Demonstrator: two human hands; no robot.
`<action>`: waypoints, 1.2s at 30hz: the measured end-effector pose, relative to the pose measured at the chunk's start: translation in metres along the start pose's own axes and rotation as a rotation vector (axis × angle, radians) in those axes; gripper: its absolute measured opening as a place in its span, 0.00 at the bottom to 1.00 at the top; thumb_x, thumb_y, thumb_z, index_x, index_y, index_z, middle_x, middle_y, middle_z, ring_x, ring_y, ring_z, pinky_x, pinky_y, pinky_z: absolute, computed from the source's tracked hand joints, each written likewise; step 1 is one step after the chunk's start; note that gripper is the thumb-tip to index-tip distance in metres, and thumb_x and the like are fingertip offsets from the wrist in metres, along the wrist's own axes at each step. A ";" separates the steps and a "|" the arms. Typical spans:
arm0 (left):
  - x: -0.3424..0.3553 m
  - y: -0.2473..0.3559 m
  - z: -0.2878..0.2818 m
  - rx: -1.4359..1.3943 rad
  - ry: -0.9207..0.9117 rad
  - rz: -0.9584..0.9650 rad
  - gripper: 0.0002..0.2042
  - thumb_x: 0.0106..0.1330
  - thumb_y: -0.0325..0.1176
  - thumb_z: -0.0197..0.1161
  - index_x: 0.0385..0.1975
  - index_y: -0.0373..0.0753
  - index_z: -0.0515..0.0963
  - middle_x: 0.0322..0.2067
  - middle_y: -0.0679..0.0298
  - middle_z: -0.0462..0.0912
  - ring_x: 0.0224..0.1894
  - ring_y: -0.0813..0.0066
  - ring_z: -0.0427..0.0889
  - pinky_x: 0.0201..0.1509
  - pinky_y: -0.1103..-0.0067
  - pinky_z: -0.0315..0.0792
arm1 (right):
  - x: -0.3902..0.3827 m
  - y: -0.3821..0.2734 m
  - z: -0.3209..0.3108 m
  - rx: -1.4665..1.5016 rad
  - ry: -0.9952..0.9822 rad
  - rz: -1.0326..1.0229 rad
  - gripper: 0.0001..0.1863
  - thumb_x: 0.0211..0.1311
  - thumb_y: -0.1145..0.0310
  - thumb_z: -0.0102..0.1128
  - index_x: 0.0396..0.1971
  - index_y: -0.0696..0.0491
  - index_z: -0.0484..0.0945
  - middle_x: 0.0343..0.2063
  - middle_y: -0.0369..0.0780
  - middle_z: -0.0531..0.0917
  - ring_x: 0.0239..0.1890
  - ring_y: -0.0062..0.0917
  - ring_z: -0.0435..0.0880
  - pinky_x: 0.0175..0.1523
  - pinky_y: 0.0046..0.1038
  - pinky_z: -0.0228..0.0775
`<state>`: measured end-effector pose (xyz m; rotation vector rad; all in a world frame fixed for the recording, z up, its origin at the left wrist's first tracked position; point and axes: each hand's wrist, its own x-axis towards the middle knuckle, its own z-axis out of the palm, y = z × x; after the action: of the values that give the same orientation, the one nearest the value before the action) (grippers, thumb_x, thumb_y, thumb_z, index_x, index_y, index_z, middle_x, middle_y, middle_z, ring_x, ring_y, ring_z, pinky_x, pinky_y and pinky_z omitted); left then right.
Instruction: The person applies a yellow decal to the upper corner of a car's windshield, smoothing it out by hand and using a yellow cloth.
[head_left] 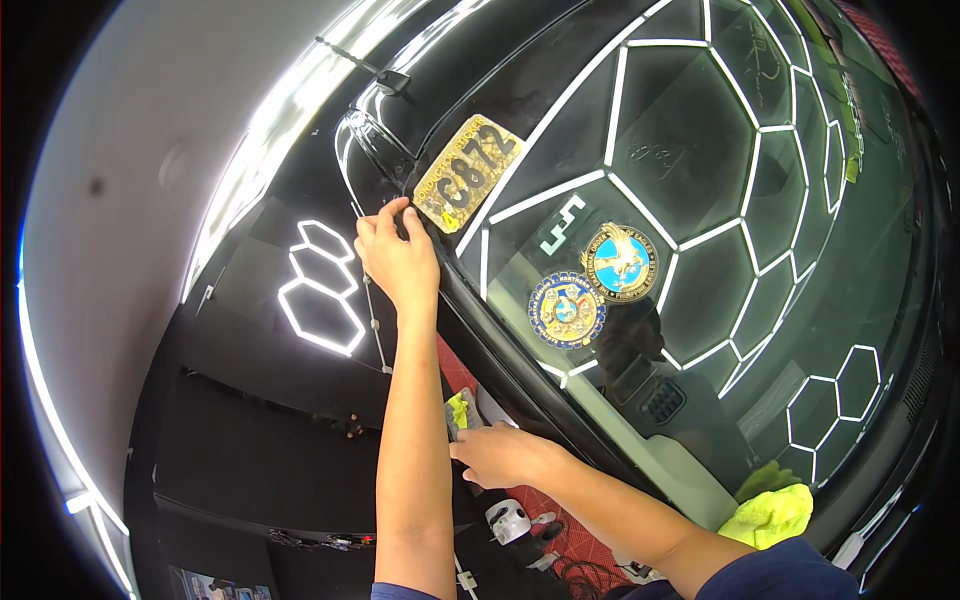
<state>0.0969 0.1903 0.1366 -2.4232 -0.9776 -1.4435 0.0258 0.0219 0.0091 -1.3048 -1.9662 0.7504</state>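
My left hand [400,255] reaches up to the edge of a dark car's rear or front glass [690,180]. Its thumb and first fingertip are close together by the near corner of a yellow rectangular sticker [465,175]; whatever they pinch is too small to make out. Lower down, my right hand [497,455] is curled beside the car's edge. Just past it shows a yellow-green scrap of cloth [460,410] over something grey. The right fingertips are partly hidden, so what they grip does not show. Two round emblem stickers [620,263] sit on the glass.
A bright yellow-green cloth [770,515] lies by my right elbow. A short antenna [392,80] stands on the car body. Below, a white-and-black device [508,520] and cables rest on red floor tiles [580,530]. Hexagonal lights reflect in the glass.
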 end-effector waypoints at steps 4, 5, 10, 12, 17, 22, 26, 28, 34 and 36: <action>-0.003 0.001 0.000 -0.015 -0.046 -0.005 0.10 0.64 0.40 0.62 0.41 0.46 0.83 0.38 0.63 0.72 0.49 0.62 0.70 0.56 0.63 0.63 | 0.000 0.002 0.003 -0.016 0.034 -0.012 0.17 0.60 0.65 0.61 0.47 0.57 0.77 0.42 0.48 0.79 0.46 0.42 0.83 0.49 0.45 0.74; -0.002 0.001 0.001 -0.010 -0.006 0.026 0.09 0.63 0.39 0.64 0.39 0.46 0.84 0.34 0.65 0.70 0.43 0.65 0.69 0.51 0.67 0.65 | 0.000 0.002 0.004 -0.028 0.039 -0.012 0.17 0.60 0.66 0.60 0.47 0.57 0.77 0.42 0.48 0.79 0.46 0.42 0.83 0.49 0.45 0.74; -0.003 0.002 0.000 -0.017 0.029 0.046 0.08 0.61 0.39 0.66 0.38 0.46 0.85 0.28 0.68 0.68 0.37 0.70 0.68 0.44 0.72 0.66 | 0.002 0.003 0.005 -0.017 0.015 -0.002 0.17 0.60 0.66 0.60 0.47 0.57 0.77 0.42 0.47 0.79 0.46 0.42 0.83 0.49 0.45 0.74; -0.003 0.003 0.000 -0.025 0.009 0.043 0.08 0.62 0.38 0.66 0.37 0.46 0.85 0.28 0.69 0.68 0.36 0.70 0.67 0.43 0.72 0.66 | 0.000 0.001 0.001 -0.026 0.014 0.000 0.17 0.60 0.66 0.60 0.47 0.57 0.77 0.42 0.47 0.79 0.46 0.42 0.83 0.49 0.45 0.74; 0.001 0.003 -0.003 -0.017 -0.077 -0.004 0.08 0.64 0.39 0.63 0.38 0.46 0.83 0.34 0.69 0.72 0.44 0.67 0.69 0.52 0.67 0.62 | -0.001 -0.001 0.002 -0.032 0.016 0.004 0.18 0.59 0.65 0.62 0.46 0.59 0.75 0.42 0.47 0.78 0.45 0.43 0.81 0.49 0.43 0.72; -0.002 0.004 -0.003 -0.040 -0.107 -0.009 0.08 0.64 0.39 0.62 0.39 0.45 0.82 0.35 0.68 0.72 0.45 0.67 0.70 0.53 0.65 0.61 | -0.002 0.000 0.000 -0.033 0.023 -0.001 0.18 0.59 0.65 0.62 0.46 0.58 0.75 0.42 0.47 0.78 0.45 0.43 0.82 0.49 0.44 0.72; -0.003 0.000 -0.003 -0.110 -0.075 -0.039 0.09 0.65 0.38 0.60 0.41 0.45 0.82 0.38 0.66 0.72 0.49 0.66 0.70 0.56 0.64 0.60 | -0.004 -0.003 -0.002 -0.034 0.014 0.003 0.18 0.59 0.65 0.62 0.46 0.58 0.75 0.43 0.46 0.79 0.45 0.43 0.82 0.49 0.44 0.73; -0.002 0.001 -0.002 -0.064 -0.091 -0.028 0.10 0.65 0.37 0.60 0.42 0.45 0.81 0.39 0.66 0.72 0.51 0.66 0.69 0.57 0.64 0.60 | -0.004 -0.002 -0.001 -0.031 0.027 -0.001 0.17 0.59 0.66 0.61 0.46 0.58 0.76 0.42 0.47 0.79 0.45 0.43 0.82 0.49 0.45 0.73; -0.001 0.005 -0.004 -0.002 -0.122 -0.021 0.09 0.65 0.35 0.57 0.42 0.46 0.81 0.40 0.66 0.73 0.52 0.65 0.69 0.59 0.62 0.58 | -0.003 -0.002 0.000 -0.025 0.033 -0.008 0.15 0.60 0.66 0.60 0.45 0.58 0.77 0.41 0.47 0.79 0.46 0.43 0.83 0.49 0.45 0.73; 0.000 0.005 -0.004 0.013 -0.124 -0.019 0.09 0.66 0.35 0.56 0.41 0.46 0.81 0.40 0.66 0.74 0.52 0.65 0.69 0.59 0.61 0.57 | -0.004 -0.003 -0.001 -0.027 0.035 -0.007 0.15 0.59 0.66 0.60 0.44 0.58 0.77 0.41 0.47 0.79 0.45 0.43 0.83 0.49 0.45 0.73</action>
<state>0.0973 0.1844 0.1394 -2.5259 -1.0346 -1.3017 0.0261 0.0176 0.0109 -1.3172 -1.9581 0.6951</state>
